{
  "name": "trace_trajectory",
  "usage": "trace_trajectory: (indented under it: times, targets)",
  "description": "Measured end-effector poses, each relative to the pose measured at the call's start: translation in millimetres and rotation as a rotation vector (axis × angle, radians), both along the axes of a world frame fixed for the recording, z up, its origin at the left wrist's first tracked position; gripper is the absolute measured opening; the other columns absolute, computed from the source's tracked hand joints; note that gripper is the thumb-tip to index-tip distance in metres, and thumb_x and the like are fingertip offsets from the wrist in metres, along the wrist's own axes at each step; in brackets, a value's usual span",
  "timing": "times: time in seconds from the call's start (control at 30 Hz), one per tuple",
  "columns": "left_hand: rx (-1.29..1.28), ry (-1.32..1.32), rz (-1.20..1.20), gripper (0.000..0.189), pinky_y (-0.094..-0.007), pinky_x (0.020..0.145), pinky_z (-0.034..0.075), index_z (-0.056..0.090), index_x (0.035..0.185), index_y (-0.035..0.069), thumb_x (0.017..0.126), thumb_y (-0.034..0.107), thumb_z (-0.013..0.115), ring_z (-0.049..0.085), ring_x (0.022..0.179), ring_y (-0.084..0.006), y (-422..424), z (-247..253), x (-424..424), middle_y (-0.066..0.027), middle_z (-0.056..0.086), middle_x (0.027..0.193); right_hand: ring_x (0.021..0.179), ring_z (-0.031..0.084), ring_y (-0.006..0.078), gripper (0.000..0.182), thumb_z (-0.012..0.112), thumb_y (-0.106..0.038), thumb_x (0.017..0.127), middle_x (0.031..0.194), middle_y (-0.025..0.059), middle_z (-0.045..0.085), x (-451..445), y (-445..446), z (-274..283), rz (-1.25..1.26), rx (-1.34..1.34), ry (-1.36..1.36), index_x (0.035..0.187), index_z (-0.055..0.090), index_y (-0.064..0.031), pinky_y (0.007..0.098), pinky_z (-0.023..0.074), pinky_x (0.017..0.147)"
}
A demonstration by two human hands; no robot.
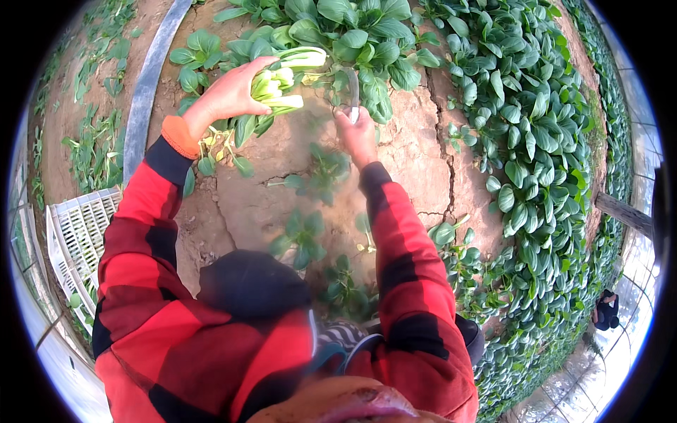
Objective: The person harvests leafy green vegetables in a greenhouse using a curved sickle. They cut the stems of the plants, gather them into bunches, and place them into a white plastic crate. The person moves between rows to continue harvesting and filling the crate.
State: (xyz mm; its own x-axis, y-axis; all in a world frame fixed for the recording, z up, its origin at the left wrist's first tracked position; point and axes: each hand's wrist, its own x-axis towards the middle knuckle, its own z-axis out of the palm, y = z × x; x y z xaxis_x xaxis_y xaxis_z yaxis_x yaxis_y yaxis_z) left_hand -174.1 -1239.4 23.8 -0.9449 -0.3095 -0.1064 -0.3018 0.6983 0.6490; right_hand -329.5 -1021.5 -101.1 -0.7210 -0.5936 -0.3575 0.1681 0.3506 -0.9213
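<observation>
My left hand (pixel 238 89) grips a bunch of leafy greens (pixel 275 87), like bok choy, by their pale green stalks. The cut stalk ends point right, and the leaves hang down behind the hand. In my right hand (pixel 357 135) is a knife with a curved blade (pixel 352 87), a sickle by its shape, its blade pointing away from me. The blade lies just beside growing bok choy plants (pixel 365 37) at the top of the view. It stands a little to the right of the held bunch, apart from it.
Dense bok choy (pixel 529 137) grows along the right. A white plastic crate (pixel 79 232) stands at left, near a grey flat hose (pixel 151 79). Cracked soil (pixel 407 143) bears small plants (pixel 304 238). A wooden post (pixel 624 214) juts in at right; another person (pixel 605 311) is far off.
</observation>
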Motion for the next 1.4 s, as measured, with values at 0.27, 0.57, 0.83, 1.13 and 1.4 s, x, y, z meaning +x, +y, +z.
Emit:
trace_trajectory:
  times: [0.27, 0.57, 0.83, 1.13, 1.4]
  targets:
    - [1.003, 0.048, 0.102, 0.092, -0.0315, 0.103, 0.034, 0.035, 0.136, 0.003, 0.058, 0.011, 0.083, 0.047, 0.117, -0.0165, 81, 60, 37, -0.0053, 0.051, 0.127, 0.041, 0.043, 0.0050, 0.025, 0.065, -0.015, 0.086, 0.081, 0.0031, 0.059, -20, 44, 121, 0.008, -0.571, -0.229, 0.106, 0.055, -0.0035, 0.0207, 0.0348, 0.035]
    - [1.173, -0.021, -0.054, 0.107, -0.0353, 0.105, 0.033, 0.024, 0.144, 0.005, 0.057, 0.023, 0.083, 0.046, 0.122, -0.0214, 197, 76, -38, -0.0093, 0.047, 0.131, 0.041, 0.046, 0.0060, 0.044, 0.077, -0.015, 0.074, 0.073, 0.0012, 0.056, -50, 148, 165, -0.034, -0.612, -0.200, 0.107, 0.052, -0.0021, 0.0211, 0.0347, 0.035]
    - [1.292, 0.061, 0.249, 0.073, -0.0350, 0.093, 0.047, 0.036, 0.137, 0.002, 0.077, 0.026, 0.069, 0.058, 0.108, -0.0217, 221, 77, -45, -0.0132, 0.056, 0.122, 0.038, 0.042, 0.0068, 0.036, 0.069, -0.016, 0.079, 0.063, 0.0027, 0.052, -128, 250, 158, -0.239, -0.969, -0.247, 0.106, 0.052, 0.0027, 0.0204, 0.0325, 0.034]
    - [1.222, 0.126, 0.472, 0.058, -0.0338, 0.091, 0.048, 0.041, 0.132, 0.005, 0.081, 0.014, 0.068, 0.058, 0.107, -0.0196, 208, 112, 0, -0.0096, 0.056, 0.121, 0.039, 0.043, 0.0066, 0.042, 0.067, -0.018, 0.081, 0.090, 0.0219, 0.060, -43, 152, 172, 0.437, -1.148, -0.798, 0.110, 0.050, 0.0073, 0.0205, 0.0384, 0.036]
    - [0.841, 0.233, 0.433, 0.068, -0.0341, 0.099, 0.039, 0.033, 0.136, 0.008, 0.080, 0.020, 0.070, 0.048, 0.117, -0.0183, 226, 164, 2, -0.0072, 0.048, 0.127, 0.041, 0.045, 0.0040, 0.036, 0.075, -0.019, 0.078, 0.067, -0.0010, 0.056, 0, 131, 221, 0.328, -0.802, -0.295, 0.102, 0.055, -0.0015, 0.0191, 0.0347, 0.036]
